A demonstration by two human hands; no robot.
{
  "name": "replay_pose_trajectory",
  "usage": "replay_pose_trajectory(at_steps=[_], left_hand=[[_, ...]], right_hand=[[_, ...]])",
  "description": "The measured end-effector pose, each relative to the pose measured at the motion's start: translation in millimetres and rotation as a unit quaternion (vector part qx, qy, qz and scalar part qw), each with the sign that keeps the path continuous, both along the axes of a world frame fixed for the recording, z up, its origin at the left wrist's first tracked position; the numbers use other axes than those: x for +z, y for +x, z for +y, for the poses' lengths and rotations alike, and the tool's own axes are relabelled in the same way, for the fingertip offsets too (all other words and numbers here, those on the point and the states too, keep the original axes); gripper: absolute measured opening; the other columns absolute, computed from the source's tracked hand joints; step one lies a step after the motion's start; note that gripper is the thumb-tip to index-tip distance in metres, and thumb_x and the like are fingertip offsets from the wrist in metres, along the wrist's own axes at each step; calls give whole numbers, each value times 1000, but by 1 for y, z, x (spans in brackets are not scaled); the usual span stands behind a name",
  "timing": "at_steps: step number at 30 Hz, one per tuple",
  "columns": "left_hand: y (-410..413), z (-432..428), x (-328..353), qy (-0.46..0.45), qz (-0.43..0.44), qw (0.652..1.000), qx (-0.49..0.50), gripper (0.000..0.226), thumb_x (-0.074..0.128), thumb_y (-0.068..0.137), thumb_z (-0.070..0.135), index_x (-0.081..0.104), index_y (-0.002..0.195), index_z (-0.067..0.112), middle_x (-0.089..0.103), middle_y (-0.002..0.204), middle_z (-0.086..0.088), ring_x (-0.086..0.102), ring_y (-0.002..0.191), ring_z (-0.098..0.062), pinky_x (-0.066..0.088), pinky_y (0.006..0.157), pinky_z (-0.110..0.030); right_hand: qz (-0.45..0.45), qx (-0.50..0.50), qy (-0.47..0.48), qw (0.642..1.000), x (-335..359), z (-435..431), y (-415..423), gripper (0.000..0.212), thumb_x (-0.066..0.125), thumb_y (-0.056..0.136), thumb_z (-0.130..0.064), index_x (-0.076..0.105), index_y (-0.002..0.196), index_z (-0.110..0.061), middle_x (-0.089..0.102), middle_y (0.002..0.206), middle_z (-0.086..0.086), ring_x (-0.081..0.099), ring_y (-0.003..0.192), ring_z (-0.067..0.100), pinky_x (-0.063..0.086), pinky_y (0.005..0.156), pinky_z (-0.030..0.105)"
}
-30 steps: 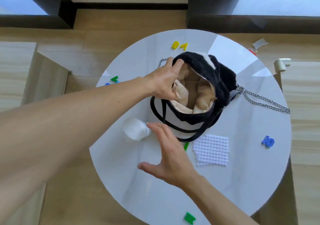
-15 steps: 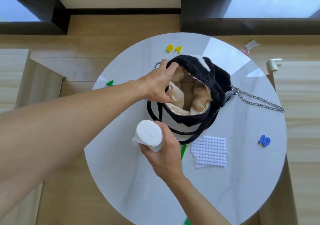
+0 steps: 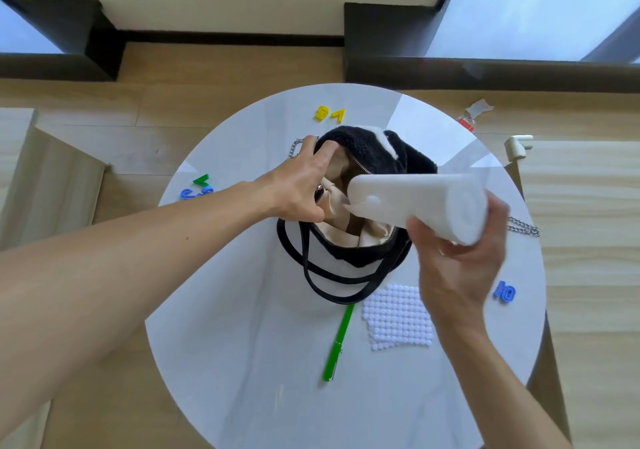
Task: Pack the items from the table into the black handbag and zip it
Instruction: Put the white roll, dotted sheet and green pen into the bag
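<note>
White rolled towel (image 3: 419,203), clamped in the right hand (image 3: 460,265), hangs tilted over the open mouth of the black fuzzy handbag (image 3: 363,213) on the round white table (image 3: 242,362); the left hand (image 3: 298,185) pinches the bag's left rim.

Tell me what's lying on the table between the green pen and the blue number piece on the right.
In the head view, the white beaded mat lies between the green pen and the blue number piece; the right hand overlaps its far corner.
</note>
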State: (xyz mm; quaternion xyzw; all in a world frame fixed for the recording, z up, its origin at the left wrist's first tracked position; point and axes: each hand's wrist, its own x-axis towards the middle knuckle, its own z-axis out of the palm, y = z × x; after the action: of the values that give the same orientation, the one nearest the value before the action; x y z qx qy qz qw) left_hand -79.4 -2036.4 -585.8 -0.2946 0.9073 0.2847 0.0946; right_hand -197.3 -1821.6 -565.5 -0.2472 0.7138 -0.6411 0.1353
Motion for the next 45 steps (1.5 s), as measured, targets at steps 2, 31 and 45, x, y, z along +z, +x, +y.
replay_pose_trajectory(at_steps=[2, 31, 45], left_hand=[[-2, 1, 3, 6, -2, 1000, 10, 79, 71, 64, 16, 28, 130, 23, 29, 112, -5, 53, 56, -21, 36, 42, -22], [11, -14, 17, -10, 9, 997, 78, 75, 55, 56, 28, 31, 127, 30, 27, 106, -3, 56, 54, -24, 28, 34, -14], [11, 5, 11, -22, -43, 995, 89, 73, 63, 65, 13, 31, 130, 24, 30, 107, -7, 41, 64, -19, 24, 46, -19]], right_hand=[[21, 40, 44, 998, -12, -16, 3, 57, 83, 76, -16, 51, 122, -28, 56, 111, -26, 60, 105, 3, 58, 83, 30], [348, 352, 511, 703, -98, -160, 4, 36, 48, 101, -18, 45, 137, -16, 67, 120, 12, 68, 106, 36, 55, 87, 44], [502, 236, 494, 670, -47, -79, -56, 64, 82, 62, -34, 58, 121, -23, 35, 142, 14, 36, 130, 39, 27, 111, 54]])
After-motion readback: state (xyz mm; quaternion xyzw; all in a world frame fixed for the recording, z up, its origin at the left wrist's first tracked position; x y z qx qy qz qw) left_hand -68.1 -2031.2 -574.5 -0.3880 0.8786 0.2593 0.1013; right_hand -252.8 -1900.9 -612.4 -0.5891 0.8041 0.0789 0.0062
